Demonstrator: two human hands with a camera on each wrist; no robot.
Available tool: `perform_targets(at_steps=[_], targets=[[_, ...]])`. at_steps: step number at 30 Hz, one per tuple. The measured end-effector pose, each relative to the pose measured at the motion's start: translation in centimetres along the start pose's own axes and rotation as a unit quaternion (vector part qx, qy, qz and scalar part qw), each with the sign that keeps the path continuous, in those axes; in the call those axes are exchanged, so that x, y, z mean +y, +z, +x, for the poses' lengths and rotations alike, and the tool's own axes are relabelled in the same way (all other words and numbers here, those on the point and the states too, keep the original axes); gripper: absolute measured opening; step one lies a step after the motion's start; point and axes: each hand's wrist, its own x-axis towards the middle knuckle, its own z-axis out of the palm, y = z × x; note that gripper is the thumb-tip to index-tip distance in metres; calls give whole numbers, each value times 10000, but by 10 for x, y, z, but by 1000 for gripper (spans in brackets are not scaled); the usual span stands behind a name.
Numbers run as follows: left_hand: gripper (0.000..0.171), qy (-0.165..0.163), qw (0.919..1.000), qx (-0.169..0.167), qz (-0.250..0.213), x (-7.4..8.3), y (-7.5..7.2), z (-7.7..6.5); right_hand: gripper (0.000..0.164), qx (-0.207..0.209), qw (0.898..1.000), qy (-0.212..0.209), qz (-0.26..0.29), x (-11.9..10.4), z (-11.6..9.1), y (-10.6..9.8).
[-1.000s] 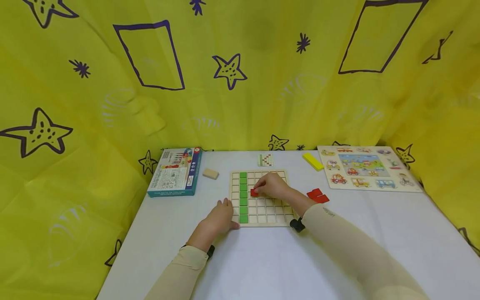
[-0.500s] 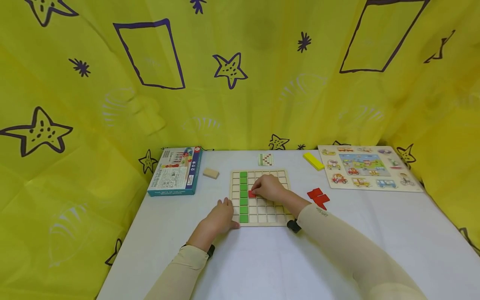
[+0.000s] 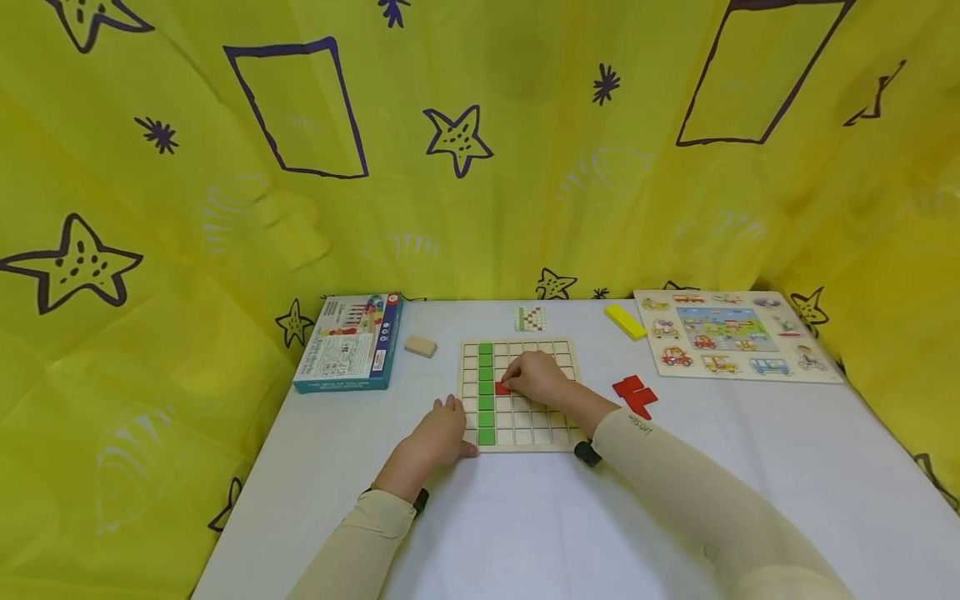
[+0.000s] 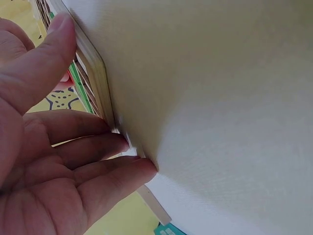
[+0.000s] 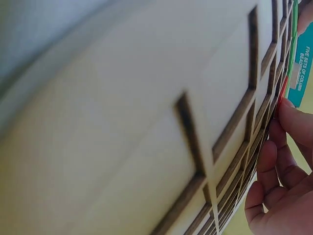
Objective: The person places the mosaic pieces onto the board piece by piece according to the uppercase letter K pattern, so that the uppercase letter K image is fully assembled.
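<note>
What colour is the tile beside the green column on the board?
Red; head view shows the tile best.

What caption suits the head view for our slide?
Right hand pinching a red tile, left hand against the gridded board.

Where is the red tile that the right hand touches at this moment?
In the head view, the red tile is left of centre on the board, just right of the green column, touched by the right hand.

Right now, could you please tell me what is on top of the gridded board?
On the gridded board lie a column of green tiles and, beside it, a red tile touched by the right hand. That hand covers several squares, so whether they hold tiles is hidden.
</note>
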Motion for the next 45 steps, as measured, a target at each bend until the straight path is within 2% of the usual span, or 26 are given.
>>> perform_targets(at_steps=[7, 15, 19, 33, 37, 45], targets=[[89, 10, 10000, -10, -35, 0, 0, -1, 10, -107, 9998, 11, 149, 4, -1, -1], [89, -12, 10000, 46, -20, 3, -2, -3, 17, 8, 9982, 129, 579, 12, -14, -28], [89, 30, 10000, 85, 36, 3, -1, -2, 16, 107, 9983, 203, 539, 29, -24, -44], [91, -127, 9999, -17, -36, 3, -1, -2, 25, 192, 9927, 1117, 411, 94, -77, -100], [91, -154, 9998, -39, -76, 4, -2, -2, 26, 177, 9892, 1383, 459, 109, -89, -106], [91, -135, 9998, -38, -134, 3, -1, -2, 30, 76, 9877, 1468, 540, 131, -101, -105]])
